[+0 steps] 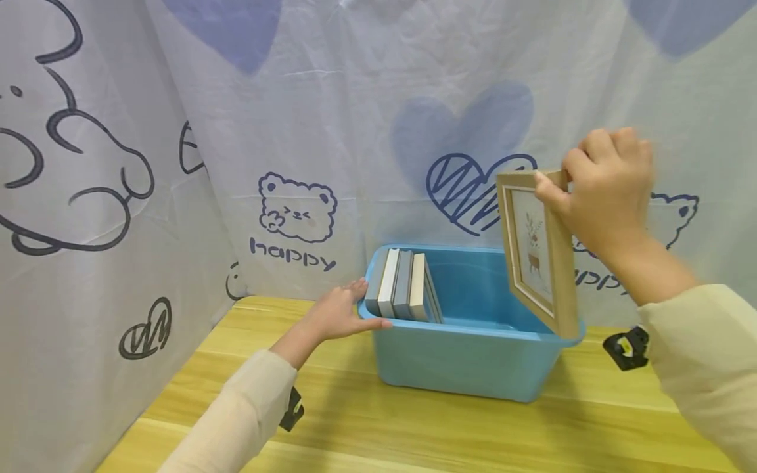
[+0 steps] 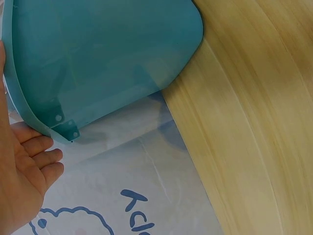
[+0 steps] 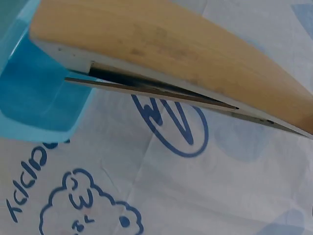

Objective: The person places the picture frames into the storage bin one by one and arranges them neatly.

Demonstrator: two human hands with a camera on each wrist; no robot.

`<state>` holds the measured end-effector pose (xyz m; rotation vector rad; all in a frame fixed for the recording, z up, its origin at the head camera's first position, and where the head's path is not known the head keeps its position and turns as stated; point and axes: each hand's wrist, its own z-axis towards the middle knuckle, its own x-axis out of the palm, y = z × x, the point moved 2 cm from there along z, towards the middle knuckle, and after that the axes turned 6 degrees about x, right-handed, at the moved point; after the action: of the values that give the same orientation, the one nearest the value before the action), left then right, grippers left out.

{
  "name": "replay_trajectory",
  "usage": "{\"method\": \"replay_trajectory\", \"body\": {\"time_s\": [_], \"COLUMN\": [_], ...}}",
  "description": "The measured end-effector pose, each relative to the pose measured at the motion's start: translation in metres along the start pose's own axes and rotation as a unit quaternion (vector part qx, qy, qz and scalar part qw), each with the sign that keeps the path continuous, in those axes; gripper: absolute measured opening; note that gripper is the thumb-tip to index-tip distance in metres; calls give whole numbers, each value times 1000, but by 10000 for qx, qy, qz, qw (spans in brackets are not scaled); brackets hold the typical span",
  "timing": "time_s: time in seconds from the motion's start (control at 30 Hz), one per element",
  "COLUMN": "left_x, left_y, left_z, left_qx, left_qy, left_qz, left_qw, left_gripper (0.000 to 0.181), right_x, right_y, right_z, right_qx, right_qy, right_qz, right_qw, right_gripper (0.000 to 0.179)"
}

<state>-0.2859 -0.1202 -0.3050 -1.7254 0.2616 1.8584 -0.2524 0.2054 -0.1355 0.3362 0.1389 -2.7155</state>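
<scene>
My right hand [image 1: 612, 184] grips a light wooden picture frame [image 1: 564, 276] by its upper corner, holding it upright over the right end of a blue plastic bin [image 1: 467, 361]. A plant print shows behind its pale mat. In the right wrist view, a thin brown panel [image 3: 151, 92] stands slightly away from the back of the wooden frame [image 3: 146, 39]. At the bin's left end, my left hand [image 1: 337, 314] rests on the rim, thumb stretched along the near side and fingers at the end. Several slim flat items [image 1: 403, 282], grey, white and tan, stand side by side inside, next to that hand.
The bin stands on a wood-grain table [image 1: 331, 420] near the back edge. A white cloth [image 1: 355, 131] printed with hearts and bears hangs behind and to the left. Small black devices [image 1: 627, 348] show by both sleeves.
</scene>
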Motion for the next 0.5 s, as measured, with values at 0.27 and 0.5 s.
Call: {"method": "replay_trajectory", "body": {"time_s": [0.27,0.5], "left_x": [-1,0], "left_y": [0,0], "left_z": [0,-2], "left_qx": [33,-54], "left_qy": [-29,-9], "left_qz": [49,12], "left_qw": [10000,10000], "left_gripper": [91,91], "right_x": [14,26], "right_y": [6,9], "right_z": [-10,-26], "right_qx": [-277,-661], "right_qy": [39,91], "right_qz": [7,-104], "right_qw": [9996,9977], "right_gripper": [38,51]}}
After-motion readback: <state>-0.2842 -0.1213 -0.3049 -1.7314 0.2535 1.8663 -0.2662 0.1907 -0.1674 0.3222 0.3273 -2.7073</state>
